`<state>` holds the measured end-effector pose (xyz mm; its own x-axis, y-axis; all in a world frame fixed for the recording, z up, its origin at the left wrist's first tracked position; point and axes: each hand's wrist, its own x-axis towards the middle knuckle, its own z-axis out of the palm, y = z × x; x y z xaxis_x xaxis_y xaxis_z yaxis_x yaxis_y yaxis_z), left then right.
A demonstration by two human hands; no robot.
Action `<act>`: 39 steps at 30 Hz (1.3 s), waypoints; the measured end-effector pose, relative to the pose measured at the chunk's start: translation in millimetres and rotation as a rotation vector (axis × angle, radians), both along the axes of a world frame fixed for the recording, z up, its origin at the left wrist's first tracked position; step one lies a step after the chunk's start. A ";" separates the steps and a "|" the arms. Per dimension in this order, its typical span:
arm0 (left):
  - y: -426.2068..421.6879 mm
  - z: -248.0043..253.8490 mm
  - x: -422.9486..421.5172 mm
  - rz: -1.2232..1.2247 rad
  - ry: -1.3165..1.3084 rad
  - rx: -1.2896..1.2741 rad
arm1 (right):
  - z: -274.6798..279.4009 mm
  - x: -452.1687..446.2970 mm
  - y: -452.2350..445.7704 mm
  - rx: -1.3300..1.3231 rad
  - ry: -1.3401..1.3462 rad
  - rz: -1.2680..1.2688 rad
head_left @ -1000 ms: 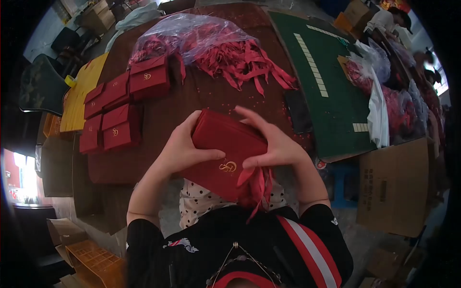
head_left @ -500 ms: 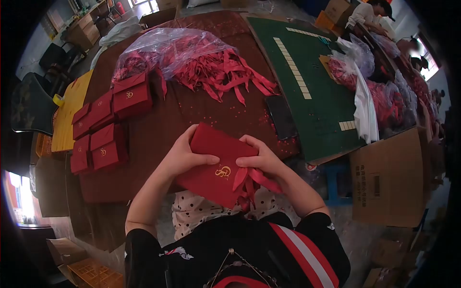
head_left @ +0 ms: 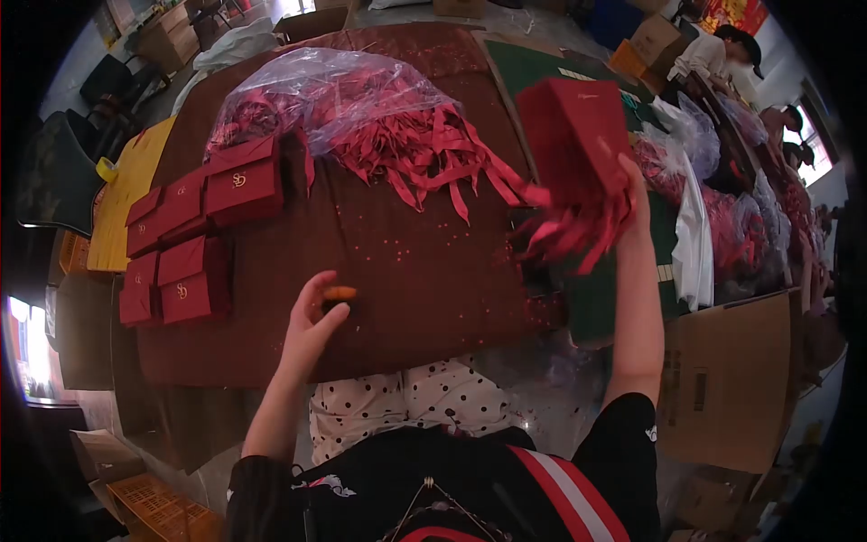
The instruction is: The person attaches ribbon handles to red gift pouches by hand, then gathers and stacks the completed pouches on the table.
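Observation:
My right hand [head_left: 632,194] is raised at the right, gripping a dark red gift box [head_left: 573,126]. Loose red ribbons [head_left: 578,230] hang from the box's near end, blurred by motion. Over the brown table [head_left: 424,307], my left hand [head_left: 312,321] has its thumb and fingers apart in a curve. A small orange piece [head_left: 340,294] shows at its fingertips; whether it is worn, held or lying beneath is unclear. Several red gift boxes [head_left: 244,181] with gold lettering stand grouped at the left of the table.
A clear plastic bag [head_left: 316,81] spilling red ribbons [head_left: 406,149] lies at the far side. To the right are a green board [head_left: 596,307], white plastic [head_left: 691,226] and a large carton [head_left: 727,379]. Co-workers [head_left: 713,59] sit at the upper right. Small red specks dot the cloth.
The gift box has gone from both hands in front of my body to my right hand alone, up and to the right. My left hand has let go and moved slightly left.

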<state>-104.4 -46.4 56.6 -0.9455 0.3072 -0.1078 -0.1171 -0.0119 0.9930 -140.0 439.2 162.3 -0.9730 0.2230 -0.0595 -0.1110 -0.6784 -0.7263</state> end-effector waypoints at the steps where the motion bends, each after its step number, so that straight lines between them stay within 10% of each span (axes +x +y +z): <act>1: -3.3 -11.2 9.6 0.064 0.047 -0.014 | 0.6 -22.0 26.3 0.106 -0.055 -0.096; 12: -3.1 -55.0 41.6 0.397 0.389 -0.501 | -150.1 -209.6 219.3 0.213 -0.248 -0.115; 25: 1.1 -52.5 41.3 0.378 0.430 -0.619 | -127.7 -258.6 236.3 0.600 -0.655 -0.061; 39: 3.6 -49.6 39.2 0.363 0.535 -0.653 | -96.2 -263.2 231.0 0.462 -0.481 -0.275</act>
<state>-65.2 -42.8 7.0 -0.9457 0.0136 0.3247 0.2617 0.6241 0.7362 -403.2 670.2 66.1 -0.7680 0.5618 -0.3075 0.1706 -0.2834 -0.9437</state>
